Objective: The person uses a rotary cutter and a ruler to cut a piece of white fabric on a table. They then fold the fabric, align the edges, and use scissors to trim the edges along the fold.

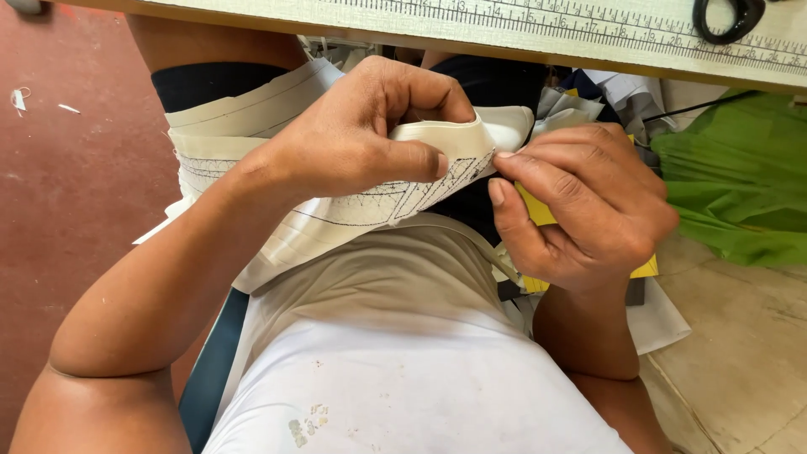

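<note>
Head view: the person's left hand (353, 139) sits just above the picture's centre, closed around a strip of white fabric (437, 160) stitched with dark thread lines; thumb and curled fingers pinch the strip's folded end. At about three o'clock from it, the right hand (580, 206) is also closed, its fingertips (504, 160) pinching the same strip's tip, so both hands touch at the fabric. A yellow piece (538, 214) shows under the right palm; whether that hand holds it cannot be told. The strip trails toward nine o'clock across the lap, over more pale fabric (218, 139). At twelve o'clock runs a table edge with a printed ruler (538, 21), black scissor handles (727, 17) on it. Green cloth (740, 176) lies at three o'clock, red floor (67, 185) at nine.
</note>
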